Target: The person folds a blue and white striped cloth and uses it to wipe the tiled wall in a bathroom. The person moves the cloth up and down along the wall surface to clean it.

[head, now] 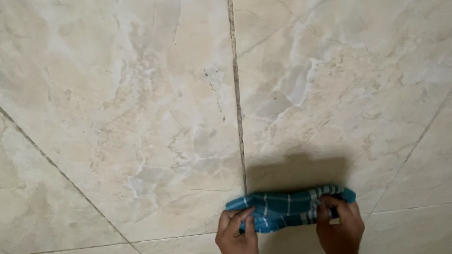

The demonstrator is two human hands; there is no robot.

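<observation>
Head camera: two bare hands pinch a folded blue cloth (pixel 289 209) with pale stripes above a marble-patterned tile floor (pixel 122 98). The left hand (pixel 238 237) has its fingers curled shut over the cloth's left end; the right hand (pixel 339 227) is closed the same way on the right end. The cloth spans the gap between the hands, bunched into a narrow band, its top edge just past the fingertips and its shadow falling on the tiles beyond it. A dark grout line (pixel 237 86) runs away from the cloth's left end. The cloth looks light, soft and limp, likely to sag or unfold wherever unsupported, so its two ends seem the sound places to hold.
</observation>
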